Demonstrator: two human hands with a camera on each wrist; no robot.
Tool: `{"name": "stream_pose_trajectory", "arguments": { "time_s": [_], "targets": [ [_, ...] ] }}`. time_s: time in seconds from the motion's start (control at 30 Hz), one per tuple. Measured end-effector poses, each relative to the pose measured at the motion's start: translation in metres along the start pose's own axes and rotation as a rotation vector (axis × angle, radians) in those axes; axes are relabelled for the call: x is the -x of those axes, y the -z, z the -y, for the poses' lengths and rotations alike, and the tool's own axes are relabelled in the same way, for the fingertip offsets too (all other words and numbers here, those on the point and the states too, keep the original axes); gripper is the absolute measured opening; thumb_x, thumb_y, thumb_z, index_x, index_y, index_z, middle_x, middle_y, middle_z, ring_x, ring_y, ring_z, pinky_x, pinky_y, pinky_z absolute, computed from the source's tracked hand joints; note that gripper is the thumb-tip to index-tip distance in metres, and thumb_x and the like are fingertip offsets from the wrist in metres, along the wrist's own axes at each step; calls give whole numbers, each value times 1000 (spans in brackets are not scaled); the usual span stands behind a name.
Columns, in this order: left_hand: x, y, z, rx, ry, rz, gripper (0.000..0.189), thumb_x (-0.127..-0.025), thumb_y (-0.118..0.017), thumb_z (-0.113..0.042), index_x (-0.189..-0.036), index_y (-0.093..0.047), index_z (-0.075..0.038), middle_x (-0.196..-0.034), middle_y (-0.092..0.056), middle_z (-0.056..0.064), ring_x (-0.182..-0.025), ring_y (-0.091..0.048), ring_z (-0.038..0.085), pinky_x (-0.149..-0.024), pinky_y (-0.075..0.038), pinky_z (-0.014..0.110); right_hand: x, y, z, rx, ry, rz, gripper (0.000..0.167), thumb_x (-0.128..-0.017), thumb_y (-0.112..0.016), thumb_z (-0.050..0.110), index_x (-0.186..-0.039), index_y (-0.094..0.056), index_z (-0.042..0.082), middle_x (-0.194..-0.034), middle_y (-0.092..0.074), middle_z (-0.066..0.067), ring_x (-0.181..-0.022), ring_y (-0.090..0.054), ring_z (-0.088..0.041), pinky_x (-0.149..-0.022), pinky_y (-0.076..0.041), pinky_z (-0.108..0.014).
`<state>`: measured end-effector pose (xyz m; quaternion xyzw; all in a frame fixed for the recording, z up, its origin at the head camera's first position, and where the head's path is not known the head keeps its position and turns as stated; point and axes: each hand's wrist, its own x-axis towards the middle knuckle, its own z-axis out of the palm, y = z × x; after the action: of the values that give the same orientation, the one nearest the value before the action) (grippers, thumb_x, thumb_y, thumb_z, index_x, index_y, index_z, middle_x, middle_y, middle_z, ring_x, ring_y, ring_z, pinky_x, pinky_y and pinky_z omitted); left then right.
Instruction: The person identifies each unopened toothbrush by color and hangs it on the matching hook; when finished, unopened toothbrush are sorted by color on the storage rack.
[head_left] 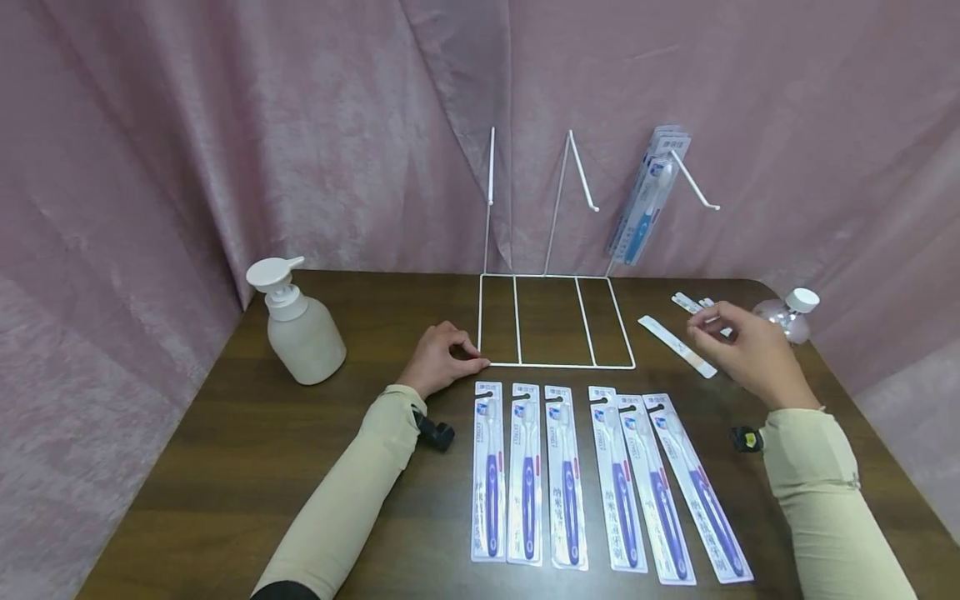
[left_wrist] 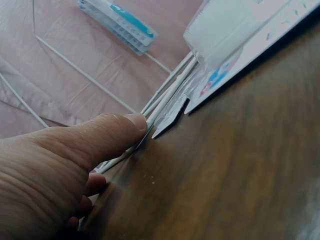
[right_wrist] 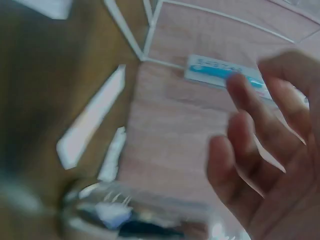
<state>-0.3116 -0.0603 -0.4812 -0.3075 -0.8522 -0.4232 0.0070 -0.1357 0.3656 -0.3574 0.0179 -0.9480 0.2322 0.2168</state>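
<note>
My left hand (head_left: 448,360) pinches the front left corner of a white wire display rack (head_left: 558,366); in the left wrist view the thumb (left_wrist: 117,131) lies on the wire. My right hand (head_left: 750,350) is raised over the right side of the table, fingers loosely bent and holding nothing. Under and beside it lie slim white strips (head_left: 677,347). Several packaged purple toothbrushes (head_left: 527,483) lie in a row in front of the rack, the ones at right slanted. Packaged blue toothbrushes (head_left: 645,204) hang on the rack's right hook, while the left and middle hooks are bare.
A white pump bottle (head_left: 306,342) stands at the left of the brown table (head_left: 247,500). Beyond my right hand is a clear bottle with a white cap (head_left: 802,300). A pink curtain (head_left: 337,150) hangs close behind the table and rack.
</note>
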Motion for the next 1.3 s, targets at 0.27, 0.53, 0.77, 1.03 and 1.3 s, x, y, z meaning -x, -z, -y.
{"name": "stream_pose_trajectory", "arguments": {
  "time_s": [0.27,0.53,0.77,1.03,1.3],
  "targets": [
    [0,0,0,-23,-3,-7,18,-82,-93,-34,-79,-77,-25,-93,-62,-1,-91,-54,20,-85,-44,37,52,-14,-14,-15,-57,279,8,-98,-79,24,-102,-78,19,-91,-75,6,-73,-64,-12,-67,-49,-32],
    [0,-1,-1,-21,26,5,18,-83,-92,-35,-81,-78,-24,-97,-62,0,-95,-54,21,-87,-44,38,72,-20,-21,3,17,344,22,-90,-86,30,-111,-82,23,-110,-77,1,-98,-66,-18,-84,-50,-40],
    [1,1,-3,-27,29,-3,18,-83,-92,-34,-82,-78,-23,-99,-62,1,-96,-53,24,-90,-42,40,76,-22,-22,-42,57,405,38,-84,-91,30,-118,-81,17,-119,-73,-8,-113,-66,-36,-93,-50,-53],
    [0,2,-5,-37,35,-2,18,-84,-92,-32,-82,-78,-22,-98,-63,1,-96,-53,22,-91,-41,39,77,-27,-23,-38,56,388,36,-86,-90,27,-118,-81,14,-119,-67,-19,-112,-62,-45,-92,-47,-66],
    [0,3,-5,-36,38,10,18,-83,-93,-35,-82,-78,-23,-98,-62,0,-97,-53,23,-90,-42,39,78,-30,-22,-78,31,337,34,-90,-86,23,-122,-76,14,-116,-75,-9,-102,-70,-29,-88,-54,-49]
  ]
}}
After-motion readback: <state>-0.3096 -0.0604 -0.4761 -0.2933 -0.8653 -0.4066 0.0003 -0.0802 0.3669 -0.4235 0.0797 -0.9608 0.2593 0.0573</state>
